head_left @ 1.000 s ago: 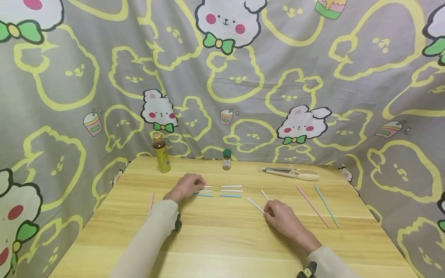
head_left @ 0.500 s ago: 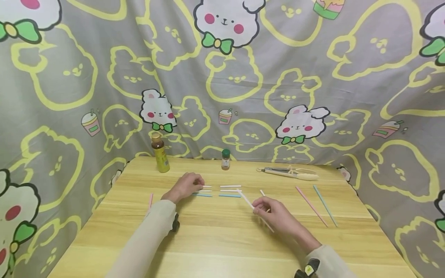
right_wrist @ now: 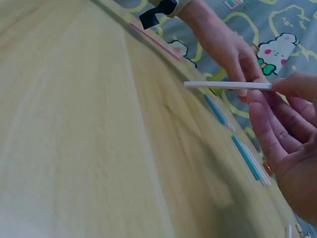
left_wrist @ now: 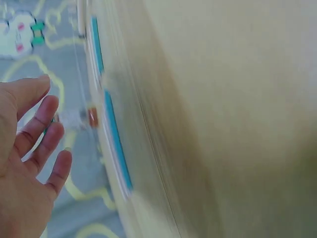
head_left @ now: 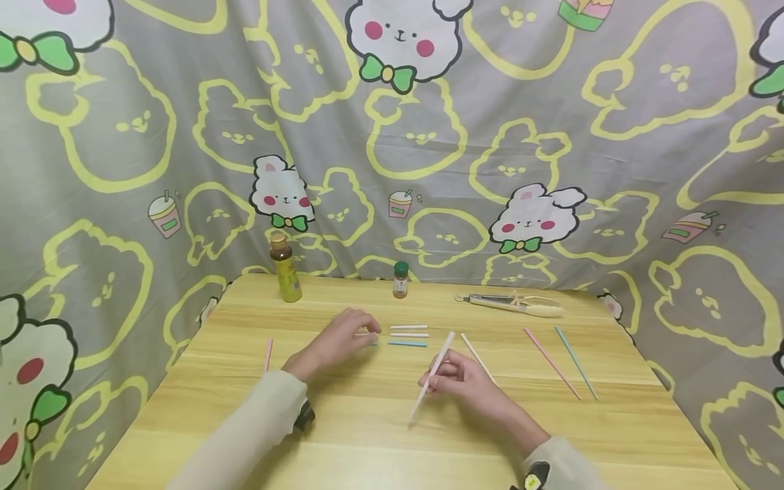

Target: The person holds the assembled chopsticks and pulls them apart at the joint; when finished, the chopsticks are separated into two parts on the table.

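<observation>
My right hand point(head_left: 474, 388) pinches a white straw point(head_left: 424, 395) between thumb and fingers, tilted above the table. In the right wrist view the same straw point(right_wrist: 213, 85) points left from my fingertips. My left hand point(head_left: 333, 344) hovers over the left group of short straws, its fingers loosely bent and holding nothing, as the left wrist view shows. It mostly hides that group; a blue straw point(right_wrist: 215, 110) of it shows in the right wrist view. Right of it lies a second group: two short white straws point(head_left: 409, 335) and a short blue straw point(head_left: 407, 344).
A long white straw point(head_left: 478, 357) lies beside my right hand. Further right are a pink straw point(head_left: 551, 363) and a blue straw point(head_left: 576, 362). Another pink straw point(head_left: 268, 354) lies at left. Along the back stand a bottle point(head_left: 288, 275), a green-capped jar point(head_left: 400, 280) and tongs point(head_left: 514, 304).
My right hand has lifted a white straw off the table, moved left and turned it. My left hand has let go of the short white straw and shifted slightly right.
</observation>
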`<action>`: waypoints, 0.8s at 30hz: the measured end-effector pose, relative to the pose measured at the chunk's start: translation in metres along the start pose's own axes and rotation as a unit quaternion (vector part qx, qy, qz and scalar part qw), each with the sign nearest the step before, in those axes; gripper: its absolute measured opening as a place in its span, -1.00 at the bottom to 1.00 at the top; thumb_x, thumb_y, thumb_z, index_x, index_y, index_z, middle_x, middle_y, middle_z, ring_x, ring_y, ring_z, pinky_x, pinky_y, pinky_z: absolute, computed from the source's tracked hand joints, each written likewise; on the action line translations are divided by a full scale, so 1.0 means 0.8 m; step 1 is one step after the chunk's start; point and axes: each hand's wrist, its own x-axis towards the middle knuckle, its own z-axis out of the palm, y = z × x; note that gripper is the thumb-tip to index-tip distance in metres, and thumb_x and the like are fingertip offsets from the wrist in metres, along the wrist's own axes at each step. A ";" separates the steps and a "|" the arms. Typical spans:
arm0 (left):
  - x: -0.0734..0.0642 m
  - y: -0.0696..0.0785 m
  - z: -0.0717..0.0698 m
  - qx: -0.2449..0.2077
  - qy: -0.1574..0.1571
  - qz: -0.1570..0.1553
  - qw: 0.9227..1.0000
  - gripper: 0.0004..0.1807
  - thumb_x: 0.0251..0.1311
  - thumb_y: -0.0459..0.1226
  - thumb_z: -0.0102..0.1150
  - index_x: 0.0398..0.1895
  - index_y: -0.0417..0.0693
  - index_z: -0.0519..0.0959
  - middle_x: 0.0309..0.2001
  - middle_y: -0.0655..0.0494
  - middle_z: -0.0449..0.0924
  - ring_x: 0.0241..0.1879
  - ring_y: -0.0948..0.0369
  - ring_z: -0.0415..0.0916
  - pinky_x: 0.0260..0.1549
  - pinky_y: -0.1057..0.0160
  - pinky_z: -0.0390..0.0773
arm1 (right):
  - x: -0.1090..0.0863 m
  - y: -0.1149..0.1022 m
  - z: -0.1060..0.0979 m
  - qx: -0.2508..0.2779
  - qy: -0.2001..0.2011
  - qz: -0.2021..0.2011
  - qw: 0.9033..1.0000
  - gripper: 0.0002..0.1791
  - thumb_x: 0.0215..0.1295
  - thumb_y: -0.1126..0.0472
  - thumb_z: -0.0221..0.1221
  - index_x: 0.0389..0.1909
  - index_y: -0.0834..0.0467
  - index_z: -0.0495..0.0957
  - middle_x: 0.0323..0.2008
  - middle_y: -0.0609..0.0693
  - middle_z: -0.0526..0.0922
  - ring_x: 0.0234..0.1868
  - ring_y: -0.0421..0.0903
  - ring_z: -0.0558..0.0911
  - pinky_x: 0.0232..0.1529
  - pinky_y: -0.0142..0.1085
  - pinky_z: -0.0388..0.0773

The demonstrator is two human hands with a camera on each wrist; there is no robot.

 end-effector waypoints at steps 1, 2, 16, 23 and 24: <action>-0.003 0.007 0.002 -0.001 -0.003 0.010 1.000 -0.83 0.56 -0.22 0.28 0.08 -0.03 0.74 0.03 0.16 0.74 0.16 0.09 0.53 0.24 -0.10 0.51 | 0.001 0.001 0.003 -0.001 -0.004 -0.010 1.000 -0.66 0.58 0.31 0.24 0.15 0.45 0.42 0.08 0.38 0.77 -0.01 -0.14 0.82 0.14 -0.23 0.76; -0.005 0.015 0.005 -0.001 -0.004 0.020 1.000 -0.84 0.56 -0.22 0.28 0.07 -0.01 0.74 0.03 0.17 0.74 0.15 0.10 0.54 0.22 -0.07 0.52 | 0.002 0.002 0.006 -0.002 -0.007 -0.021 1.000 -0.70 0.58 0.32 0.24 0.12 0.43 0.43 0.08 0.38 0.78 -0.01 -0.14 0.83 0.13 -0.25 0.76; -0.046 0.077 0.031 -0.068 -0.048 0.082 0.993 -0.80 0.66 -0.08 0.14 -0.02 0.08 0.72 -0.15 0.23 0.78 -0.16 0.44 0.59 -0.05 0.23 0.67 | 0.000 -0.008 0.035 -0.284 0.038 -0.186 0.940 -0.74 0.41 0.37 0.39 -0.04 -0.03 0.66 0.00 -0.08 0.80 0.13 -0.17 0.70 0.28 -0.14 0.62; -0.063 0.081 0.042 -0.113 -0.093 0.058 0.988 -0.68 0.71 -0.06 0.03 -0.10 0.01 0.72 -0.31 0.09 0.77 -0.45 0.48 0.42 -0.35 0.43 0.49 | 0.000 -0.012 0.036 -0.369 0.075 -0.204 0.904 -0.68 0.29 0.32 0.49 -0.09 -0.15 0.70 -0.08 -0.37 0.75 0.01 -0.30 0.69 0.18 -0.13 0.59; -0.064 0.081 0.043 -0.120 -0.093 0.056 0.987 -0.69 0.70 -0.08 0.06 -0.10 -0.02 0.72 -0.33 0.06 0.77 -0.47 0.47 0.39 -0.39 0.43 0.47 | 0.000 -0.011 0.036 -0.371 0.077 -0.203 0.903 -0.69 0.30 0.31 0.49 -0.09 -0.15 0.71 -0.08 -0.37 0.75 -0.01 -0.30 0.69 0.17 -0.14 0.61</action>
